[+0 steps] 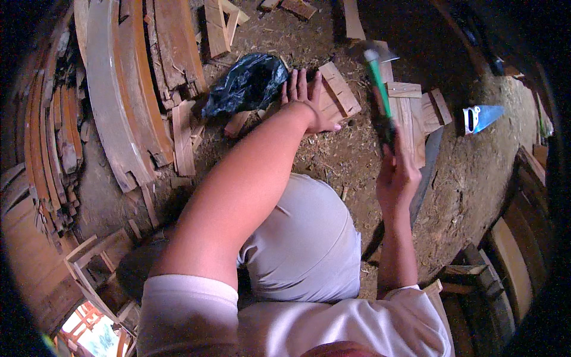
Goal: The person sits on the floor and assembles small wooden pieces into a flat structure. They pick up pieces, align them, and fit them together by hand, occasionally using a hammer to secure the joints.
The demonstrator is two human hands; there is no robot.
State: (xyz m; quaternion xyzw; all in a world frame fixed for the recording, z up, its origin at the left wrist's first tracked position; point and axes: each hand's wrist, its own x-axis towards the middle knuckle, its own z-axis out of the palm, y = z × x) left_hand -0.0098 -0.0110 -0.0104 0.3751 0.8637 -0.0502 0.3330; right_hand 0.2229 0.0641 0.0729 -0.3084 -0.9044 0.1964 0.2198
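My left hand (pixel 304 101) lies flat with its fingers spread, its palm and thumb against a small wooden piece (pixel 339 89) made of a block and a strip. Its fingertips reach beside a crumpled black plastic bag (pixel 247 83). To the right, my right hand (pixel 399 175) is closed round the dark grip of a hammer with a green handle (pixel 379 83). The hammer is raised, its head blurred and pointing away from me. Behind and beside the handle are joined wooden boards (pixel 409 125).
A handsaw (pixel 483 119) rests on the dirt floor at the right. Long weathered planks (pixel 119 89) are stacked at the left. Wooden frames stand at the far side (pixel 219 30) and near left (pixel 98 256). More timber (pixel 511 256) lies at the lower right.
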